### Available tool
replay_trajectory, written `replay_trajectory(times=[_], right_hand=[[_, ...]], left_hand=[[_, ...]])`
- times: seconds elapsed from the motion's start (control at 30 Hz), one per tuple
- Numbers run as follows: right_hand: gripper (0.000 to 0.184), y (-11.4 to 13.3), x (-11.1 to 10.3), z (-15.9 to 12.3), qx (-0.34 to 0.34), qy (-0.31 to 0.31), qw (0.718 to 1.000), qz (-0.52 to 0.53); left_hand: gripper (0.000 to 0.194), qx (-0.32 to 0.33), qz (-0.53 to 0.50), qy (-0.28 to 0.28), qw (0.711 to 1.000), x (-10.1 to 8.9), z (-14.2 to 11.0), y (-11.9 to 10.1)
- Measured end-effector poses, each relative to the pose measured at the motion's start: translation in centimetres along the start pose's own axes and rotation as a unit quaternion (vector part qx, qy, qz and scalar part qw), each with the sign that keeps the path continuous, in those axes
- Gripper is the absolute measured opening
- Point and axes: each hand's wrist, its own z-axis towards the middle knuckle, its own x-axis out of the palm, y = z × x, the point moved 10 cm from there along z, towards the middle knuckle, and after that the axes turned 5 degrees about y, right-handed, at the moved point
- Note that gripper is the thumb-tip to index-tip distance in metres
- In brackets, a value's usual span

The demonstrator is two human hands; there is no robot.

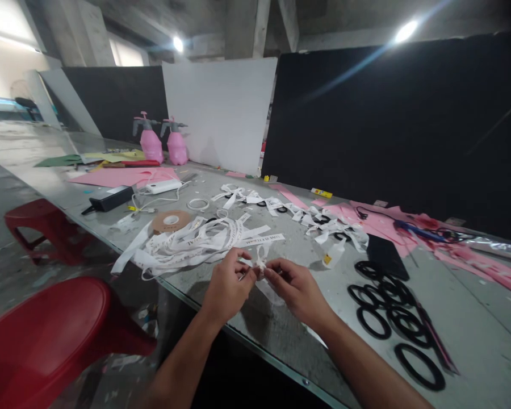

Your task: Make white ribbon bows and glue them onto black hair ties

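One white ribbon piece (262, 263), gathered at its middle, was held over the bench (485, 335) beside its near edge, with the thumb and fingers of the left hand (230, 284) and of the right hand (297, 288) pinching it from either side. It was judged light, soft and limp, best gripped at the bunched centre, since the loose tails would likely fold. Coils of printed ribbon (191, 243) lay leftward along that edge; black rings (394, 291) lay to the right.

Workshop: bare concrete ceiling (204, 16), littered floor (96, 255), long cluttered worktable (485, 341)
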Motion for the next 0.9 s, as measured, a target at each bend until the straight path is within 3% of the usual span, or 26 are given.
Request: replay_trajectory(times=[0.17,0.33,0.53,0.67,0.9], right_hand=[[0.029,-0.7,0.3,0.1,0.008,0.009,0.999,0.053],[0.028,-0.8,0.3,-0.1,0.002,-0.005,0.998,0.062],[0.029,-1.4,-0.1,-0.2,0.041,-0.038,0.996,0.070],[0.029,-1.9,-0.4,-0.2,0.035,-0.062,0.986,0.150],[0.038,-2.0,0.5,-0.1,0.061,-0.024,0.965,0.253]], left_hand=[[0.014,0.049,0.006,0.021,0.999,0.1,-0.3,-0.7],[0.023,0.069,0.073,0.018,0.995,0.3,-0.3,-1.3],[0.024,0.130,0.158,0.002,0.979,0.5,-0.6,-2.8],[0.026,0.113,0.129,0.020,0.985,0.8,-0.5,-2.5],[0.025,0.100,0.142,0.031,0.984,0.9,-0.3,-2.5]])
